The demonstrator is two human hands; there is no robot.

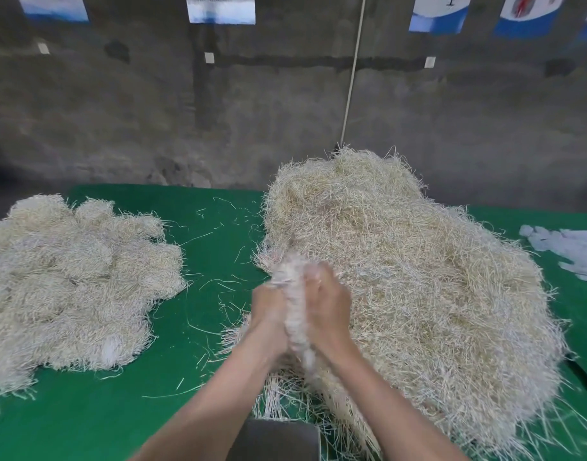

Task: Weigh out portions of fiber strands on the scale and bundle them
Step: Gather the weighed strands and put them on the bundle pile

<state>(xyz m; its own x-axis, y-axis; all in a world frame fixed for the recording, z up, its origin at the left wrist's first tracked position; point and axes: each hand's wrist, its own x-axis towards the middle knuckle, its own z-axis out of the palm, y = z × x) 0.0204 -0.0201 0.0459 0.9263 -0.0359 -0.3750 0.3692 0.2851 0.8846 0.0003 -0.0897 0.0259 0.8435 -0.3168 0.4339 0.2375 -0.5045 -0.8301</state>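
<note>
Head view: I see left hand (pixel 269 316) and right hand (pixel 330 306) pressed together, fingers curled round fiber bunch (pixel 293 287) (blurred), frame centre, against big pile (pixel 418 277).

Your left hand (pixel 269 314) and right hand (pixel 328 307) squeeze a blurred fiber bundle (pixel 293 294) between them, at the near left edge of the big pile (pixel 402 261), above the scale (pixel 279 440).

Light: soft and even, worktop (pixel 202 410) bright, wall (pixel 102 121) dim
Blur: held strands (pixel 293 294) smeared by motion
Edges: wide-angle bowing, posters (pixel 220 8) soft
</note>
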